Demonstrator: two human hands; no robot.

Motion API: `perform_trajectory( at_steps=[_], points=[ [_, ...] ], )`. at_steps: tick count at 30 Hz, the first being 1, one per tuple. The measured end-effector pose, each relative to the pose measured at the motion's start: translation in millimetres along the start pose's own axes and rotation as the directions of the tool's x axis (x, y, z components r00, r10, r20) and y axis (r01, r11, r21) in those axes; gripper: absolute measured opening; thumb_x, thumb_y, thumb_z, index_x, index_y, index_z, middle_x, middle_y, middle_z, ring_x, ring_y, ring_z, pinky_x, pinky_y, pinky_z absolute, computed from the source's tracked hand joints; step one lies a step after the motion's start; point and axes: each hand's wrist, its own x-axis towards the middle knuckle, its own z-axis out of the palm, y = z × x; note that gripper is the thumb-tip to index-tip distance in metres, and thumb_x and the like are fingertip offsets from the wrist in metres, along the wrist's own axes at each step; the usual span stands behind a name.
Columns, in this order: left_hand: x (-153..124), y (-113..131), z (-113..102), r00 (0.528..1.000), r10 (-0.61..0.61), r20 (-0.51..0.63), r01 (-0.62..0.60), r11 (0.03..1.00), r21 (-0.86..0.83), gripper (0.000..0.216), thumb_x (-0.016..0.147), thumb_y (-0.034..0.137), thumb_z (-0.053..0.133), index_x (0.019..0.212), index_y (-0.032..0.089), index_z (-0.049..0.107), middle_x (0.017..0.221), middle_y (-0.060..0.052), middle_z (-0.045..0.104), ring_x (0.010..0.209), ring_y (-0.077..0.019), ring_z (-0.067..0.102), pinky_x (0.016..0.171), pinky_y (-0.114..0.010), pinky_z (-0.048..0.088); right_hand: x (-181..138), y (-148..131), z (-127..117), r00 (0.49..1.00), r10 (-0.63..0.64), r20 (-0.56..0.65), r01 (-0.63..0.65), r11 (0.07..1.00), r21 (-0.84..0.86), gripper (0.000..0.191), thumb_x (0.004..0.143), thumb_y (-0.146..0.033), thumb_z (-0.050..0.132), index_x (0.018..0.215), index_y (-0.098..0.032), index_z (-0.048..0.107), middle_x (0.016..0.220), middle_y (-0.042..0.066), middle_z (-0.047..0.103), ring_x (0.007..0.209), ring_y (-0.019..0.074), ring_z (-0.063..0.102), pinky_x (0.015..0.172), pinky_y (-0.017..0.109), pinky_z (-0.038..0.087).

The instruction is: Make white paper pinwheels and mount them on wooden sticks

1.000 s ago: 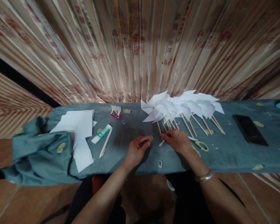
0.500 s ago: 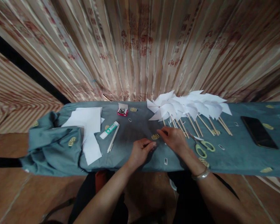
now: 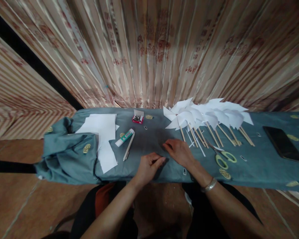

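Note:
My left hand (image 3: 148, 166) rests on the teal tablecloth (image 3: 259, 166) near the front edge, fingers curled with thumb and forefinger pinched; what they hold is too small to make out. My right hand (image 3: 179, 151) lies palm down just right of it, fingers bent toward the cloth. Behind my right hand stands a row of white paper pinwheels (image 3: 206, 114) on wooden sticks. Thin white paper strips (image 3: 196, 143) lie beside the sticks.
Green-handled scissors (image 3: 223, 158) lie right of my right hand. A glue stick (image 3: 125, 137), a pen (image 3: 129, 150), a red pin box (image 3: 138, 117) and white paper sheets (image 3: 102, 127) lie to the left. A black phone (image 3: 283, 143) lies far right. Striped curtain behind.
The view has shifted, so the table appears further right. My right hand has drawn back from the pinwheel sticks toward my left hand, covering the yellow cloth motif that lay between them.

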Motion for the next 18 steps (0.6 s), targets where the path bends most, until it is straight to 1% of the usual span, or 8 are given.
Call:
perform_trajectory(
  at_steps=[2, 4, 8, 10, 13, 15, 18],
  points=[
    [-3.7, -2.7, -5.6, 1.000, 0.007, -0.004, -0.007, 0.999, 0.046, 0.031, 0.085, 0.035, 0.056, 0.064, 0.016, 0.068, 0.061, -0.001, 0.060, 0.062, -0.0134, 0.056, 0.061, -0.024, 0.039, 0.4, -2.2, 4.6, 1.000, -0.022, -0.012, 0.022, 1.000, 0.007, 0.020, 0.093, -0.024, 0.050, 0.085, -0.018, 0.067, 0.084, 0.006, 0.073, 0.083, 0.0219, 0.066, 0.078, 0.032, 0.046],
    [-6.9, -5.6, -10.0, 1.000, 0.006, -0.010, -0.005, 0.998, 0.060, 0.025, 0.084, 0.032, 0.057, 0.071, 0.017, 0.072, 0.067, -0.003, 0.064, 0.066, -0.0143, 0.059, 0.064, -0.024, 0.041, 0.8, -4.7, 9.4, 0.998, -0.043, -0.036, 0.044, 0.999, 0.016, 0.018, 0.093, -0.023, 0.050, 0.091, -0.017, 0.067, 0.089, 0.007, 0.073, 0.086, 0.0228, 0.065, 0.082, 0.034, 0.047],
    [-11.4, -10.0, -15.4, 1.000, 0.010, -0.015, -0.009, 0.998, 0.057, 0.019, 0.084, 0.026, 0.058, 0.080, 0.017, 0.074, 0.075, -0.004, 0.067, 0.071, -0.0153, 0.062, 0.068, -0.024, 0.043, 0.9, -9.3, 19.1, 0.988, -0.091, -0.127, 0.098, 0.994, 0.049, 0.020, 0.092, -0.021, 0.049, 0.101, -0.015, 0.066, 0.096, 0.011, 0.072, 0.092, 0.0263, 0.062, 0.083, 0.039, 0.050],
    [-12.5, -10.4, -17.0, 1.000, 0.014, -0.012, -0.014, 0.998, 0.063, 0.018, 0.084, 0.025, 0.058, 0.080, 0.017, 0.074, 0.075, -0.004, 0.067, 0.072, -0.0154, 0.062, 0.069, -0.024, 0.043, 0.8, -10.7, 22.6, 0.984, -0.108, -0.145, 0.116, 0.992, 0.049, 0.021, 0.092, -0.021, 0.048, 0.100, -0.015, 0.066, 0.096, 0.012, 0.071, 0.093, 0.0272, 0.062, 0.083, 0.041, 0.051],
    [-13.1, -8.4, -18.6, 1.000, 0.024, -0.005, -0.024, 0.998, 0.062, 0.019, 0.084, 0.025, 0.058, 0.078, 0.016, 0.073, 0.074, -0.004, 0.067, 0.071, -0.0151, 0.061, 0.068, -0.024, 0.043, 0.2, -10.9, 25.0, 0.983, -0.120, -0.139, 0.127, 0.991, 0.045, 0.022, 0.093, -0.021, 0.046, 0.097, -0.016, 0.067, 0.097, 0.013, 0.069, 0.093, 0.0272, 0.061, 0.083, 0.042, 0.052],
    [-12.9, -6.0, -19.4, 1.000, 0.027, -0.004, -0.026, 0.997, 0.066, 0.021, 0.085, 0.026, 0.057, 0.074, 0.016, 0.072, 0.069, -0.003, 0.065, 0.068, -0.0143, 0.059, 0.066, -0.024, 0.041, -1.0, -10.2, 25.1, 0.983, -0.117, -0.142, 0.126, 0.991, 0.053, 0.022, 0.092, -0.020, 0.046, 0.099, -0.016, 0.067, 0.098, 0.013, 0.068, 0.094, 0.0267, 0.061, 0.084, 0.043, 0.052],
    [-12.1, -3.0, -20.3, 0.999, 0.033, 0.002, -0.033, 0.996, 0.079, 0.031, 0.087, 0.032, 0.055, 0.064, 0.016, 0.068, 0.062, -0.001, 0.059, 0.061, -0.0129, 0.055, 0.061, -0.023, 0.039, -4.9, -9.1, 24.5, 0.981, -0.124, -0.149, 0.134, 0.989, 0.060, 0.022, 0.091, -0.018, 0.047, 0.104, -0.015, 0.065, 0.103, 0.013, 0.068, 0.096, 0.0266, 0.060, 0.087, 0.044, 0.052]
  ],
)
